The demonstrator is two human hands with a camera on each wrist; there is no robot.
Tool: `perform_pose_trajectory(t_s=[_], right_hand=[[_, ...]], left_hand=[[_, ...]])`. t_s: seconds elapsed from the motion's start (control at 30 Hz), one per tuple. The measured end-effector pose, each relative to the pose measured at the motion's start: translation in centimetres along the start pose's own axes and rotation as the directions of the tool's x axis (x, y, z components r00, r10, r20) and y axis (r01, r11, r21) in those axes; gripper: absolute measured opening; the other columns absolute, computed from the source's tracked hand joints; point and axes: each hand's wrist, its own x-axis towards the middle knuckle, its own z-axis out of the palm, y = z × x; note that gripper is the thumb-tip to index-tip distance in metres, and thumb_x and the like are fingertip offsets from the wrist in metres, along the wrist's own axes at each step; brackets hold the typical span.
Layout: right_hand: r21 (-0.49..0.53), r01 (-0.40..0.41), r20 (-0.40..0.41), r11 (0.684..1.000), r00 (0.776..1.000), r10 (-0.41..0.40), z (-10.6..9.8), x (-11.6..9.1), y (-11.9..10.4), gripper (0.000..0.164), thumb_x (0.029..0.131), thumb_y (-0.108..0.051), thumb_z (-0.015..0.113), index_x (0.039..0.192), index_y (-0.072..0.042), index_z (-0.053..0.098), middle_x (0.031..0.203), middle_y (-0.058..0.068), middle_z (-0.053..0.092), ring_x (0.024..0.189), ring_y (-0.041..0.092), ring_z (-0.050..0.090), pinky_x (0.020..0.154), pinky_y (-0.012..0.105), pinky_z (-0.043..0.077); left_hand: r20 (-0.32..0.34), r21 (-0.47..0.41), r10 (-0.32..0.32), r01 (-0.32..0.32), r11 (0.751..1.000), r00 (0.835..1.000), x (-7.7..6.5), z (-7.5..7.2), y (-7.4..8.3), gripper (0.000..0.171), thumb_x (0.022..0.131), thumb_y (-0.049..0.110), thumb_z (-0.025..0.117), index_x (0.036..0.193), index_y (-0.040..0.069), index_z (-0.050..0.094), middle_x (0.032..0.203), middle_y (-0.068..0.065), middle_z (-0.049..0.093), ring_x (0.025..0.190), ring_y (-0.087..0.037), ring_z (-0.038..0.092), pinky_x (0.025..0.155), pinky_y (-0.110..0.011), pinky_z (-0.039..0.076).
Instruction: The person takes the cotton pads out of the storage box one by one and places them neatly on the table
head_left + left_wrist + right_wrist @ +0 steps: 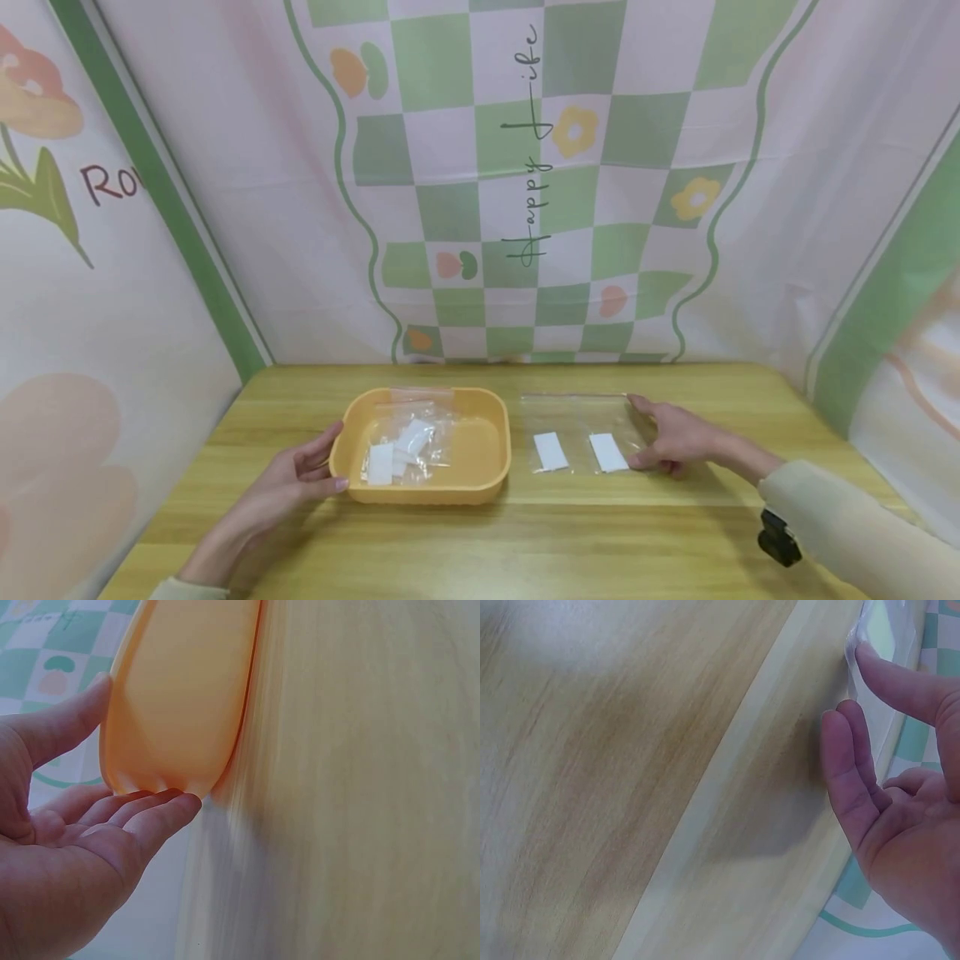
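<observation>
Two bagged white cards (551, 451), long axes toward the counter's (600, 542) front edge, lie left of the nearer right hand (677, 437), spread-fingered like the left hand (296, 477) touching the tray (474, 448).

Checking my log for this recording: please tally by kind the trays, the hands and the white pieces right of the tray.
Yellow tray: 1
White pieces right of the tray: 2
Hands (left hand, right hand): 2
Total: 5
The overlapping white pieces inside the tray are left uncounted.
</observation>
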Motion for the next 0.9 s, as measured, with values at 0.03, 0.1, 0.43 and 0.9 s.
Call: perform_pose_trajectory(t_s=[0.03,0.1,0.43,0.9], right_hand=[[-0.004,0.0,-0.002,1.0,1.0,0.0,0.01,0.01,0.01,0.118,0.082,-0.017,0.092,0.161,0.014,0.01,0.065,0.014,0.063,0.051,0.022,0.06,0.047,0.04,0.061],[-0.022,0.022,-0.016,1.0,1.0,-0.022,0.01,0.02,0.02,0.114,0.083,-0.017,0.091,0.161,0.014,0.014,0.082,0.026,0.069,0.05,0.021,0.059,0.046,0.039,0.06],[-0.037,0.068,0.032,0.997,0.997,-0.067,-0.12,-0.15,-0.06,0.093,0.092,-0.017,0.082,0.159,0.013,0.026,0.084,0.019,0.073,0.045,0.014,0.048,0.039,0.03,0.05],[-0.033,0.078,-0.001,0.996,0.997,-0.079,-0.08,-0.37,0.44,0.094,0.09,-0.018,0.084,0.158,0.013,0.029,0.132,0.043,0.056,0.046,0.018,0.056,0.039,0.036,0.055]], left_hand=[[0.001,0.0,0.001,-0.001,1.0,1.0,0.0,0.0,-0.02,0.094,0.093,0.004,0.078,0.163,-0.008,0.016,0.166,-0.032,0.017,0.144,-0.054,0.036,0.108,-0.032,0.05],[0.001,-0.001,0.005,-0.005,1.0,1.0,0.01,0.0,-0.07,0.094,0.093,0.004,0.079,0.163,-0.008,0.016,0.165,-0.032,0.017,0.144,-0.055,0.035,0.107,-0.032,0.05],[0.007,0.002,0.015,-0.015,1.0,1.0,-0.01,0.03,-0.2,0.095,0.093,0.004,0.078,0.163,-0.009,0.015,0.165,-0.033,0.015,0.144,-0.056,0.034,0.107,-0.032,0.05],[-0.003,0.003,0.008,-0.008,1.0,1.0,-0.08,0.14,-0.14,0.096,0.093,0.004,0.079,0.163,-0.008,0.015,0.166,-0.033,0.015,0.144,-0.056,0.033,0.108,-0.032,0.05]])
